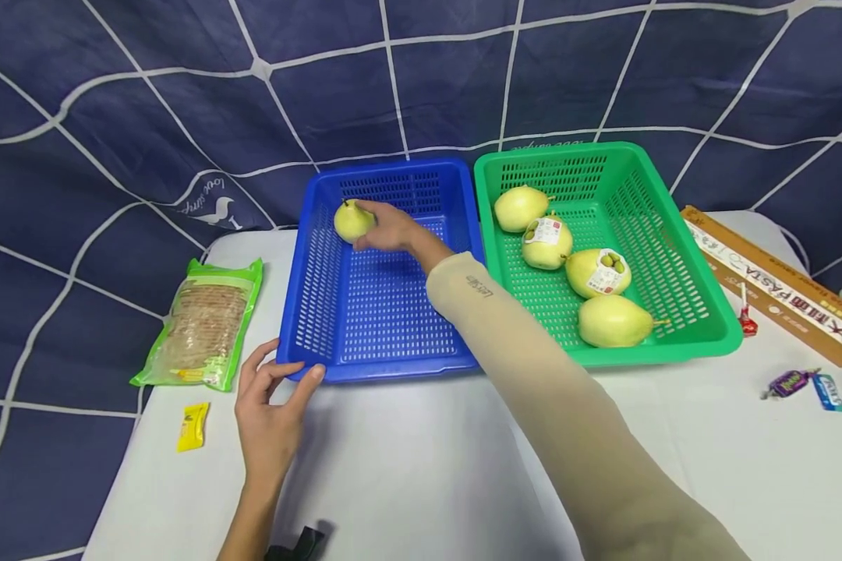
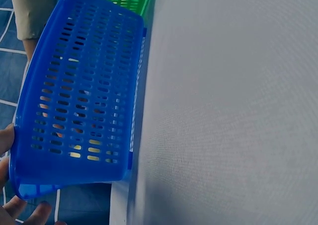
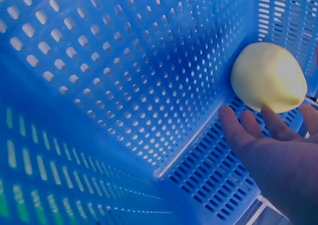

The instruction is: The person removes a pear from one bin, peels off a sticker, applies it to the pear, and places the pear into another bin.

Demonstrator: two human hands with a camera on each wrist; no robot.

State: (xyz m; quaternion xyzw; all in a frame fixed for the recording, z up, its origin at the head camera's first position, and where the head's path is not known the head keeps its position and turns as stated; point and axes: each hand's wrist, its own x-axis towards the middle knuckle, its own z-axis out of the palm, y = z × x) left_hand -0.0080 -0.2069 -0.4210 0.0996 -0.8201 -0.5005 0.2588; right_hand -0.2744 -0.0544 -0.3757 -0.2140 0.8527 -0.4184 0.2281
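A yellow-green pear [image 1: 352, 222] rests in the far left corner of the blue basket [image 1: 393, 366]. My right hand [image 1: 391, 227] reaches over that basket, its thumb and fingers at the pear's right side. In the right wrist view, the fingers are spread and loosely bent, with fingertips right at the lower side of the pear [image 3: 266, 76]. My left hand [image 1: 272, 405] holds the near left corner of the blue basket, thumb and fingers on the rim. To the right, several pears, among them a labelled pear [image 1: 606, 273], lie in the green basket [image 1: 673, 354].
Left of the blue basket lie a green-edged food packet [image 1: 206, 323] and a yellow wrapped snack [image 1: 193, 427]. On the right are a long pasta box [image 1: 779, 284], a red lollipop [image 1: 747, 321], a purple candy [image 1: 789, 383] and a blue packet [image 1: 829, 393]. A dark checked cloth [image 1: 456, 86] hangs behind.
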